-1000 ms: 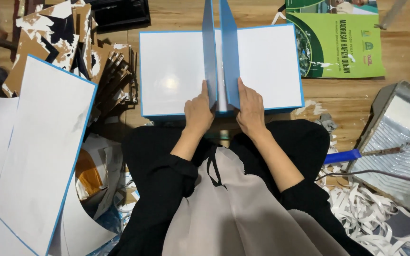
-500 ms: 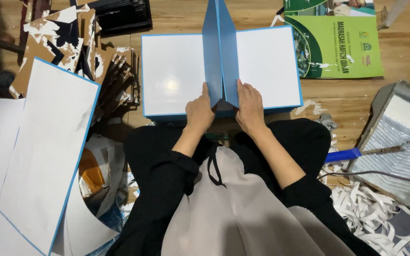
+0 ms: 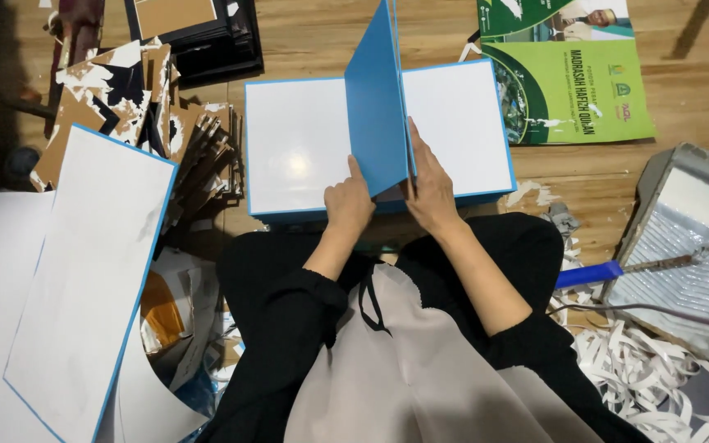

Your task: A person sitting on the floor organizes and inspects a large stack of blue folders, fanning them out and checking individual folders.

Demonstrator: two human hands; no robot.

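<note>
An open blue folder cover [image 3: 297, 148] with white inner panels lies on the wooden floor in front of my knees. Its blue middle fold [image 3: 377, 98] stands upright between the two panels. My left hand [image 3: 348, 199] presses against the left side of that fold at its base, fingers curled. My right hand [image 3: 427, 184] lies flat on the right white panel, fingers stretched up along the fold.
A large white board with blue edge [image 3: 92, 271] leans at left over white sheets. Torn cardboard scraps [image 3: 116, 90] and a black stack [image 3: 198, 33] sit behind it. A green poster [image 3: 572, 82] lies at top right, a grey paint tray [image 3: 683, 246] with roller and paper shreds [image 3: 650, 369] at right.
The upright blue fold has tilted slightly and my hands have slid a little along its base; the view has shifted slightly.
</note>
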